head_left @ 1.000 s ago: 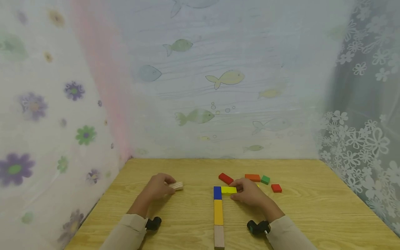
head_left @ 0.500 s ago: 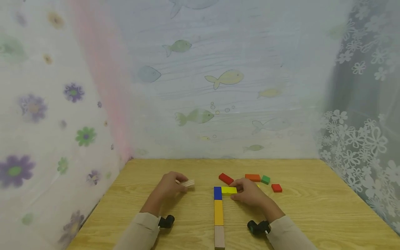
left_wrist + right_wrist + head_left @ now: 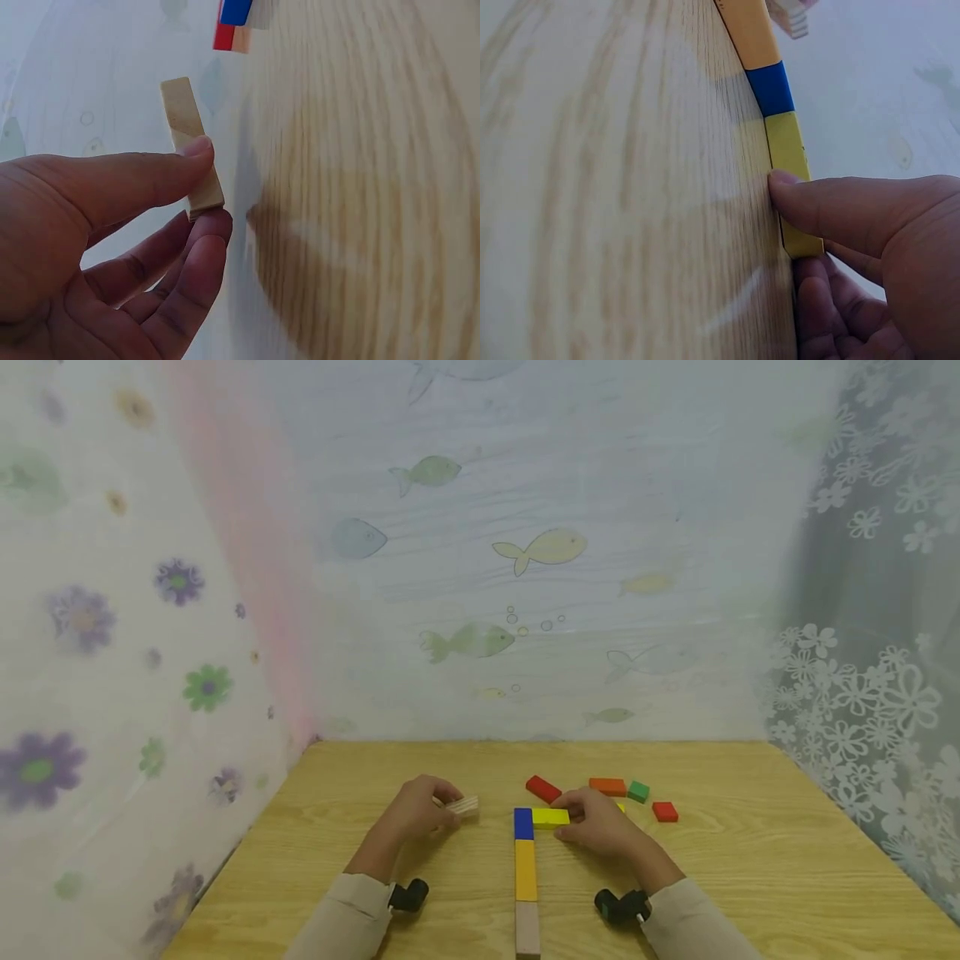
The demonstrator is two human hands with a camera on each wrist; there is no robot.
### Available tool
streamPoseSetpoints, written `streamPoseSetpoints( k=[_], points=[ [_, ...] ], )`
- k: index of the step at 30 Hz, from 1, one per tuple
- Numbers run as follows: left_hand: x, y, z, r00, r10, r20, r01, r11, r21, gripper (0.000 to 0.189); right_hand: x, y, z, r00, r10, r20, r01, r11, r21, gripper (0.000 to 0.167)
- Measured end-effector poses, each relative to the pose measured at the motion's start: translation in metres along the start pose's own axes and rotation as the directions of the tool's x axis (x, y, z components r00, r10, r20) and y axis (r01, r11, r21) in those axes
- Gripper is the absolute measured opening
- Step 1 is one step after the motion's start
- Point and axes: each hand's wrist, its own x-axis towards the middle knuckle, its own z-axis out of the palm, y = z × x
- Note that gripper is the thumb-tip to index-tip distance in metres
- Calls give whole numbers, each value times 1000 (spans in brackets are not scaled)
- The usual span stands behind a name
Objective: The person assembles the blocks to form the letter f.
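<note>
My left hand (image 3: 420,810) pinches a plain wooden block (image 3: 180,112) with lined edges between thumb and fingers, above the table, left of a row of blocks. In the left wrist view the thumb lies across its broad face. My right hand (image 3: 596,821) pinches a yellow block (image 3: 550,817) at its right part. This block lies on the table with its left end against a blue block (image 3: 523,823). From the blue block an orange-yellow block (image 3: 526,870) and a pale brown block (image 3: 527,928) run in line toward the person.
Behind the right hand lie a dark red block (image 3: 543,789), an orange block (image 3: 607,787) and a small green block (image 3: 638,792). A small red block (image 3: 664,812) is further right. A yellow piece (image 3: 621,808) is mostly hidden behind the right hand. Printed curtains surround the wooden table (image 3: 712,877).
My left hand has carried the plain wooden block rightward, closer to the row of blocks. The right hand has stayed in place on the yellow block.
</note>
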Motion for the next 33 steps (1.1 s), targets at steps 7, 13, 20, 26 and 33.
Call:
streamPoseSetpoints(
  k=[7, 13, 20, 26, 33],
  points=[
    [5, 3, 8, 1000, 2, -5, -1, 1000, 6, 32, -1, 0, -2, 1000, -4, -18, 4, 1000, -11, 34],
    [5, 7, 16, 1000, 5, -9, -4, 999, 41, 30, 0, 1, -3, 1000, -20, -7, 20, 1000, -8, 34],
    [1, 5, 25, 1000, 30, -8, -30, 997, 65, 31, 1, 4, -1, 999, -44, 18, 44, 999, -10, 33],
    [1, 9, 25, 1000, 28, -11, -27, 996, 80, 31, 0, 3, -2, 999, -45, 20, 45, 999, 16, 34],
    [2, 14, 27, 999, 43, -27, -40, 993, 112, 31, 2, 3, -2, 999, -48, 22, 48, 999, 16, 34]
  ],
)
